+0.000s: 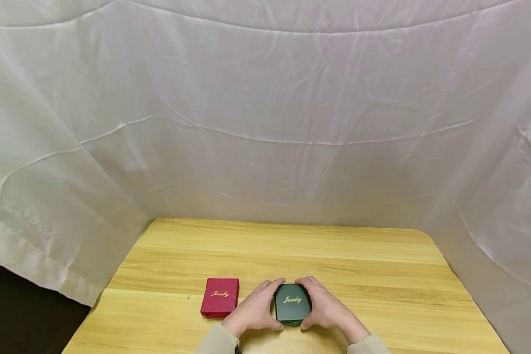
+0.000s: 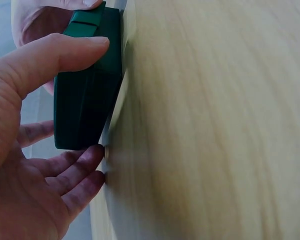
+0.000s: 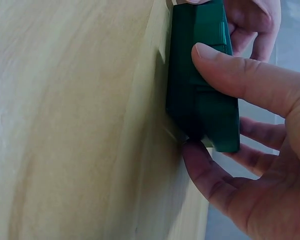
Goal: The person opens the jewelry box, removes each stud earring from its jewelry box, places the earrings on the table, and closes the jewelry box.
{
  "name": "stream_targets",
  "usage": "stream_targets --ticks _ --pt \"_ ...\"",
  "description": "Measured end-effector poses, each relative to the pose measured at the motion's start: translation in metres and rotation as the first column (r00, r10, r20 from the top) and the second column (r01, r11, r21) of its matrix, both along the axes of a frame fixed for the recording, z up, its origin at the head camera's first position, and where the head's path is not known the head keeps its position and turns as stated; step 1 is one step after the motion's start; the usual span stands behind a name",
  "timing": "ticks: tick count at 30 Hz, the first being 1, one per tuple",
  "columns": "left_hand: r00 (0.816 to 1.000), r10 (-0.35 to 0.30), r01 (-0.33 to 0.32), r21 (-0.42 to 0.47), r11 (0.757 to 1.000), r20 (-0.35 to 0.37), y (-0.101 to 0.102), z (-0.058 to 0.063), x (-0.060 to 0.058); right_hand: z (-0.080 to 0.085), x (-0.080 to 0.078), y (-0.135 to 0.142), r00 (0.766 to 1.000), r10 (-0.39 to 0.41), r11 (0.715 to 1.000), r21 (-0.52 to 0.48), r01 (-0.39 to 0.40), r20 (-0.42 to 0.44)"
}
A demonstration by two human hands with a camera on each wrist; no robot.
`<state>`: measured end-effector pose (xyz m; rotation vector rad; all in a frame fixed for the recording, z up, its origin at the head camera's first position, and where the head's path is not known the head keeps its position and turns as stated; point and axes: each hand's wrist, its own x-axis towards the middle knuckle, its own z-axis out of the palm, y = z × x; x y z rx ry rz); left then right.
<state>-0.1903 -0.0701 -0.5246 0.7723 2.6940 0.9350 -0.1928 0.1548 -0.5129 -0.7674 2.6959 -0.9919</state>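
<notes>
A dark green jewelry box (image 1: 293,302) with gold "Jewelry" lettering on its lid is at the near middle of the table. From its left side my left hand (image 1: 260,306) grips it, the thumb on the near face and the fingers round the far corner. My right hand (image 1: 326,307) holds the opposite side in the same way. Both wrist views show the green box (image 2: 87,107) at the wood surface, with a thumb across its front; whether it is slightly raised I cannot tell. A red jewelry box (image 1: 220,297), lid down, lies left of my left hand.
The wooden table (image 1: 380,275) has rounded far corners. Pale grey curtains (image 1: 265,172) hang behind it and along both sides. A tiny light speck (image 1: 190,296) lies left of the red box. The area at lower left beyond the table is dark.
</notes>
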Motion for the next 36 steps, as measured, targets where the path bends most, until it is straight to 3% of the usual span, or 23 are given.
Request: stream_targets --ticks 11,19,36 --pt "1.0 0.001 -0.001 -0.007 1.0 -0.01 0.0007 -0.0007 -0.0002 0.0026 0.0011 -0.0011 1.0 -0.007 1.0 -0.012 0.007 -0.01" --pt "0.999 -0.035 0.031 -0.083 0.996 -0.041 0.005 0.0 0.0018 0.0014 -0.0002 0.0004 1.0 -0.002 1.0 0.012 0.002 -0.024" --pt "0.999 0.01 -0.013 -0.064 0.998 -0.046 0.0094 -0.0054 0.0022 0.0059 -0.0086 0.0031 0.999 0.036 0.998 0.042 -0.038 0.04"
